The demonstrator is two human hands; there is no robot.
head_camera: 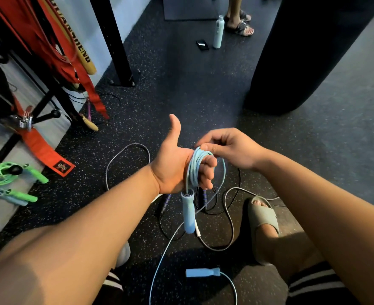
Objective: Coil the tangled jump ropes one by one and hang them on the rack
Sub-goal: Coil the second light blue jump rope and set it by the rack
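Speckled rubber gym floor (203,95) fills the view, with a punching bag (302,51) at 2 o'clock and the rack (47,100) at 9 to 10 o'clock, where a coiled green jump rope (3,172) already sits. At centre the left hand (172,172) serves as a spool: thumb up, fingers curled round several loops of the light blue jump rope (194,166), its grip closed on the coil so the turns cannot slip. One blue handle (187,214) dangles below that hand, probably anchoring the start. The right hand (227,148) pinches the strand at the top of the coil, guiding a turn. The free length trails to the second handle (203,272) on the floor at 6 o'clock, so winding looks about half done. A grey rope (120,155) and a purple-handled rope (166,202) lie tangled underneath, awaiting their turn.
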